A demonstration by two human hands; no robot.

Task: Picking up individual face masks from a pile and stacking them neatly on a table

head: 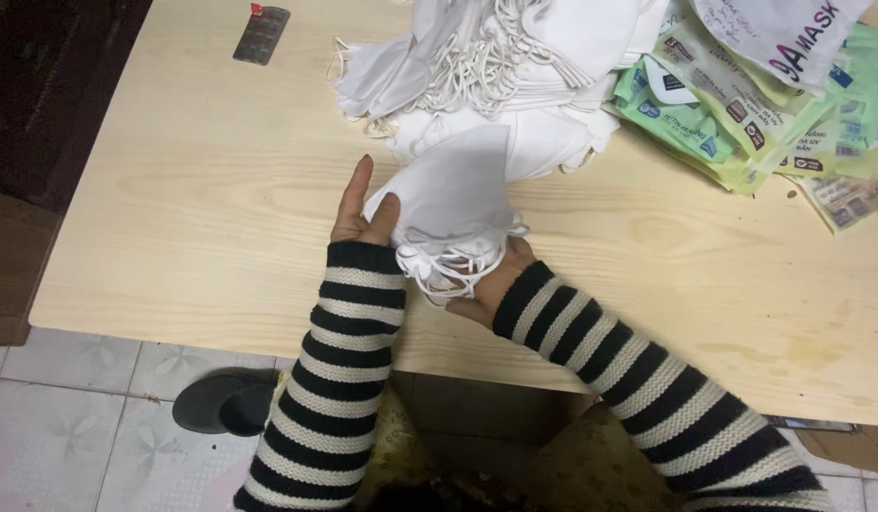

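Striped black-and-white sleeves fill the lower frame and lead up to both hands at the near edge of the counter (pixel 173 190). A small stack of white face masks (pixel 453 204) is held between the left hand (pixel 360 213) and the right hand (pixel 496 280). The left hand is half open, thumb pressed to the stack's left edge and fingers stretched upward beside it. The right hand is cupped beneath the stack's lower right, where the ear loops (pixel 448 265) hang in a loose tangle; most of its fingers are hidden under the masks.

For the stack to be squared well, the edges are best tapped flush against the left palm, and the loops should be gathered to one side so that none are trapped between layers. A light grip is judged enough, since the material looks thin and easily creased.

The masks are plain white, folded flat into a pointed shape, with thin white elastic loops. Beyond them a larger heap of masks (pixel 496 76) is piled, with green packets (pixel 733 114) to the right and a dark blister strip (pixel 261 35) at the far left.
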